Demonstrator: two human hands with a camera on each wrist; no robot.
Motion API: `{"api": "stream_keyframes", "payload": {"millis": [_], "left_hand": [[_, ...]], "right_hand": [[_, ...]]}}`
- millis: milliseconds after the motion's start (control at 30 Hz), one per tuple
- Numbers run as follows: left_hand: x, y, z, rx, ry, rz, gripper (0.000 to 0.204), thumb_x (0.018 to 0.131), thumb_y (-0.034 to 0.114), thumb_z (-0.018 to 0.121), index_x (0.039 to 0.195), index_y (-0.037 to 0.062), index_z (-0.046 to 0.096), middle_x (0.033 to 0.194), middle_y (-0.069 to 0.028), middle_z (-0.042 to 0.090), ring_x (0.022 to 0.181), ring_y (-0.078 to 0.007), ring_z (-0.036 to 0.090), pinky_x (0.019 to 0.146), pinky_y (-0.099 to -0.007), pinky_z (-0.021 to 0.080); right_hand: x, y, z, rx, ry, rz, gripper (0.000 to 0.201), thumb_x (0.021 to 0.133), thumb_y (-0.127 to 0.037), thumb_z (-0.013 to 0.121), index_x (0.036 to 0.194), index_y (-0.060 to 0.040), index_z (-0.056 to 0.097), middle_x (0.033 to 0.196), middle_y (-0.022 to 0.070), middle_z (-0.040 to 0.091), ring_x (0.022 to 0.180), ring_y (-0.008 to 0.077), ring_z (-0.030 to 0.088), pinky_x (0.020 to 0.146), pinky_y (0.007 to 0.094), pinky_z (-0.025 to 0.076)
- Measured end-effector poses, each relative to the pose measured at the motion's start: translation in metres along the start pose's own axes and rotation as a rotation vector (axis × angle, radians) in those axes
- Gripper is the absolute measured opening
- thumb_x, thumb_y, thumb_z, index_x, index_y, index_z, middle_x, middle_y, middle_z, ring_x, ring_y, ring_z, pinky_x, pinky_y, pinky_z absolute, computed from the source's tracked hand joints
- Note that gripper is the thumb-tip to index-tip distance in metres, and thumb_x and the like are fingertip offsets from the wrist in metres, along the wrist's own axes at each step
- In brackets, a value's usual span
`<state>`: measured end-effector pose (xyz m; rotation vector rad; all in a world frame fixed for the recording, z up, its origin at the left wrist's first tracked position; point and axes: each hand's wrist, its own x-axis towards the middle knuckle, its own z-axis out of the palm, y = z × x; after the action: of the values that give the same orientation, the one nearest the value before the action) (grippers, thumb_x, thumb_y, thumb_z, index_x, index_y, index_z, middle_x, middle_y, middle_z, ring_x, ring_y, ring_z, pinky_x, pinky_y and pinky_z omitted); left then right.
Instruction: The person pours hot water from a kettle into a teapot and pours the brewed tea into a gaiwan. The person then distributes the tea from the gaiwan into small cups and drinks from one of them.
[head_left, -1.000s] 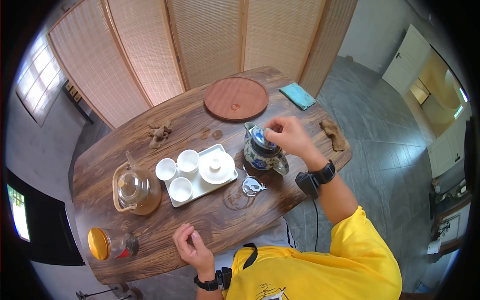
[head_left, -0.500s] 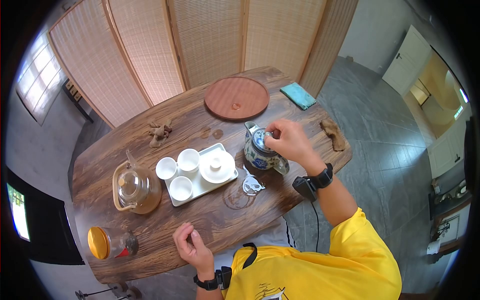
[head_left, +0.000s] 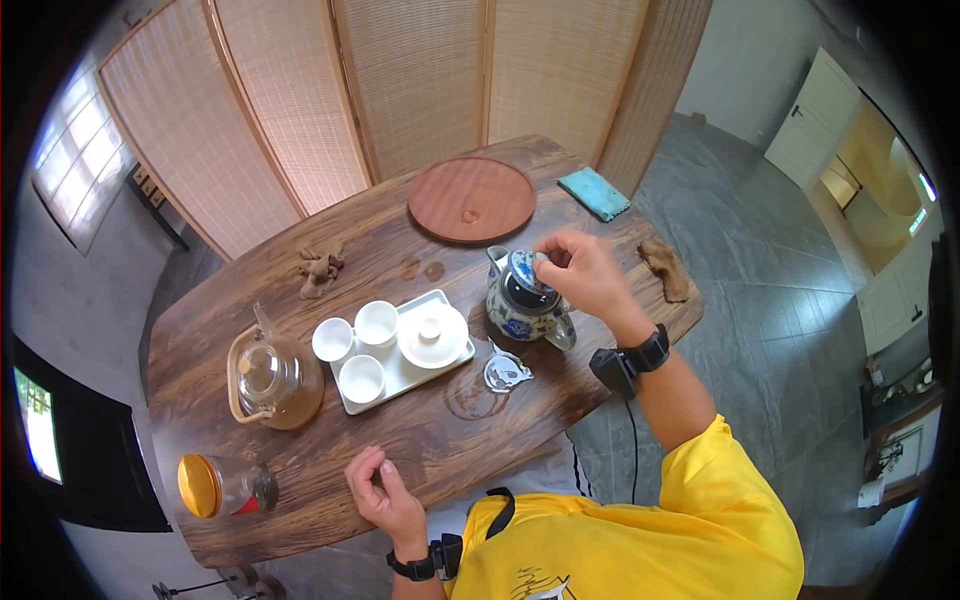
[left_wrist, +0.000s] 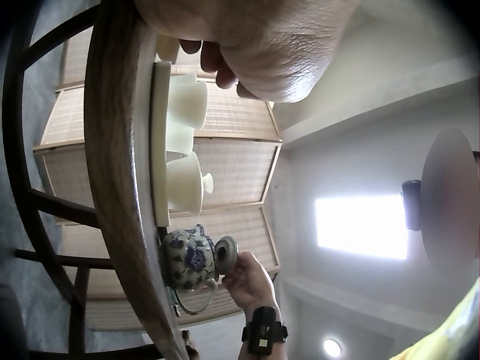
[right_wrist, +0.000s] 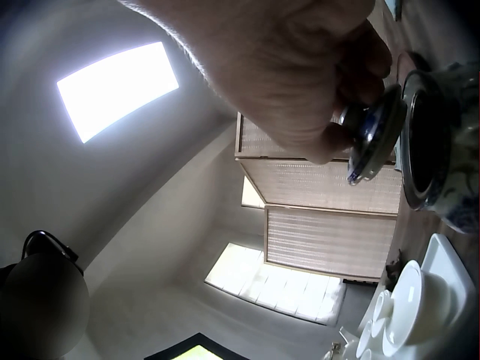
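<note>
Hovering over the teapot (head_left: 515, 322), the right hand (head_left: 588, 284) pinches its lid (head_left: 523, 269), left hand (head_left: 389, 502) empty.

folding screen (head_left: 420, 90), grey tiles

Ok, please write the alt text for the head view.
A person's right hand holds a lid above an open patterned teapot on a wooden table. To the left stand a tray of white cups and a glass teapot.

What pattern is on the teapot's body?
Blue flowers on the teapot, clearest in the left wrist view.
</note>
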<state>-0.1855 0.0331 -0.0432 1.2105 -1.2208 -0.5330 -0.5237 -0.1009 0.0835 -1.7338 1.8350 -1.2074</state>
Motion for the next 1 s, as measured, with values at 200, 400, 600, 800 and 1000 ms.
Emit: {"api": "stream_keyframes", "payload": {"millis": [200,400,600,800,1000], "left_hand": [[0.001,0.002,0.001,0.018,-0.013,-0.002,0.014,0.096,-0.006,0.056,0.108,-0.0035,0.062,0.118,-0.0166,0.062,0.112,-0.0278,0.061,0.1,-0.0379,0.049],[0.0,0.001,0.002,0.018,-0.007,-0.007,0.013,0.096,-0.006,0.057,0.108,-0.0039,0.062,0.118,-0.0166,0.062,0.112,-0.0277,0.06,0.1,-0.037,0.049],[0.0,0.003,0.004,0.038,0.005,-0.005,0.014,0.095,-0.006,0.059,0.107,-0.0024,0.064,0.115,-0.0154,0.063,0.109,-0.0275,0.061,0.097,-0.0361,0.05],[0.019,0.03,0.018,0.231,-0.091,0.122,0.014,0.088,-0.005,0.068,0.101,0.0018,0.069,0.102,-0.012,0.067,0.095,-0.0286,0.062,0.086,-0.0375,0.049],[0.075,0.06,0.066,0.337,-0.258,0.329,0.023,0.082,0.0,0.076,0.104,0.0054,0.072,0.097,-0.01,0.067,0.092,-0.0317,0.061,0.082,-0.0402,0.049]], "right_hand": [[-0.009,0.002,0.01,-0.149,0.016,-0.137,0.021,0.079,-0.02,0.077,0.09,-0.002,0.075,0.079,0.0124,0.065,0.071,0.0277,0.064,0.065,0.0374,0.051],[-0.017,0.007,0.02,-0.241,0.069,-0.238,0.02,0.08,-0.017,0.076,0.095,-0.0047,0.073,0.089,0.0143,0.064,0.076,0.0334,0.066,0.07,0.0421,0.055],[-0.022,0.01,0.022,-0.23,0.09,-0.259,0.02,0.083,-0.016,0.075,0.1,-0.0053,0.073,0.092,0.0131,0.063,0.078,0.0333,0.066,0.071,0.042,0.055],[-0.029,0.006,0.019,-0.228,0.082,-0.201,0.022,0.087,-0.017,0.075,0.107,-0.0078,0.073,0.1,0.0113,0.066,0.087,0.0337,0.068,0.076,0.0408,0.055],[-0.042,0.008,0.02,-0.078,0.275,-0.267,0.029,0.088,-0.014,0.074,0.115,-0.0067,0.071,0.107,0.0148,0.065,0.096,0.0343,0.065,0.079,0.0409,0.054]]}}
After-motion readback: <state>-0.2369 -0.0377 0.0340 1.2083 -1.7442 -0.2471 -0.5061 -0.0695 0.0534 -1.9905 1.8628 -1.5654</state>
